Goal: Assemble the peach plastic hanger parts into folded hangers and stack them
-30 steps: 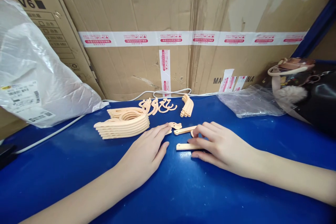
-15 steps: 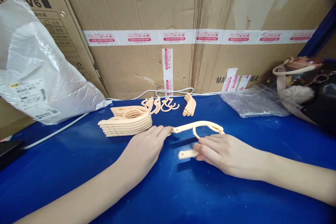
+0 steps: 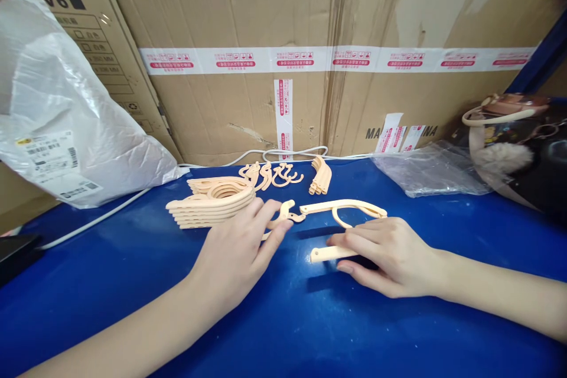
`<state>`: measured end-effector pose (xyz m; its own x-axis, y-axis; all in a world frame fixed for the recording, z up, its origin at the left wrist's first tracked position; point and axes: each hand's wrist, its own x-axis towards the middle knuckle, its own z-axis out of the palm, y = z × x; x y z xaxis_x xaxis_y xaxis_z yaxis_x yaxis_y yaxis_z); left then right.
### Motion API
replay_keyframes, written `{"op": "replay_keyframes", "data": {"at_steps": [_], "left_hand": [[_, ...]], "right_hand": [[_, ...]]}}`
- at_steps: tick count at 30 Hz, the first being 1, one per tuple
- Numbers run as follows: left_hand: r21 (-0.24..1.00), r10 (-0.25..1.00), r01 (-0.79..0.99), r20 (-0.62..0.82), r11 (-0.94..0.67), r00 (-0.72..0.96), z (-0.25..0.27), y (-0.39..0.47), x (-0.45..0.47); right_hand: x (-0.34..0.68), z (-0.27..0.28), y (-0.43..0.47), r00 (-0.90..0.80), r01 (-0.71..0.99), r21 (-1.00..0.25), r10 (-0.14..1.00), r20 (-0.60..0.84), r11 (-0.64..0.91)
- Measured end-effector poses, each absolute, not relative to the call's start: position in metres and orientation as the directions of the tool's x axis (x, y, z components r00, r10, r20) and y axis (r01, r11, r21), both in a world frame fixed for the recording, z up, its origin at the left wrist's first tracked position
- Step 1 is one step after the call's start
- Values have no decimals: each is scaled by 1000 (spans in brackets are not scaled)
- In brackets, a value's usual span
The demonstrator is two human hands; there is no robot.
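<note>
My left hand (image 3: 241, 242) pinches a cream plastic hanger hook (image 3: 287, 211) between thumb and fingers; its lower part is hidden by the fingers. My right hand (image 3: 392, 254) is closed around a cream hanger arm piece (image 3: 334, 253), whose holed end points left. Beyond the fingers, a second slim curved arm (image 3: 339, 205) with a loop below it shows; how these join is hidden under the hand. The hook and the upper arm's tip lie very near each other. Left of my left hand is a stack of folded cream hangers (image 3: 208, 208).
Loose hooks (image 3: 266, 176) and a bundle of curved arm pieces (image 3: 321, 176) lie at the back of the blue table (image 3: 283, 331). A white cable runs along the cardboard boxes (image 3: 239, 106). A white parcel bag (image 3: 71, 112) stands left; a clear plastic bag (image 3: 425, 171) lies right.
My right hand has shifted slightly right with the hanger arm pieces. My left hand has turned and its fingers have spread a little, bringing the hook into view.
</note>
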<state>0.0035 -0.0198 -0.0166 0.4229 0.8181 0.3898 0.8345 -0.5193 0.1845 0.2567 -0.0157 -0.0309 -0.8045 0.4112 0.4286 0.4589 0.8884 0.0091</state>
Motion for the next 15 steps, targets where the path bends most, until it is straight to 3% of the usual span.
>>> {"op": "replay_keyframes", "data": {"at_steps": [7,15], "left_hand": [[306,790,728,230,-613,568,-16,-32,9],[385,806,721,119,-576,580,-17,-34,13]], "right_hand": [[257,-30,-13,-835,416,-17,389,390,909],[257,-30,-12,-850,408,-9,384,362,913]]}}
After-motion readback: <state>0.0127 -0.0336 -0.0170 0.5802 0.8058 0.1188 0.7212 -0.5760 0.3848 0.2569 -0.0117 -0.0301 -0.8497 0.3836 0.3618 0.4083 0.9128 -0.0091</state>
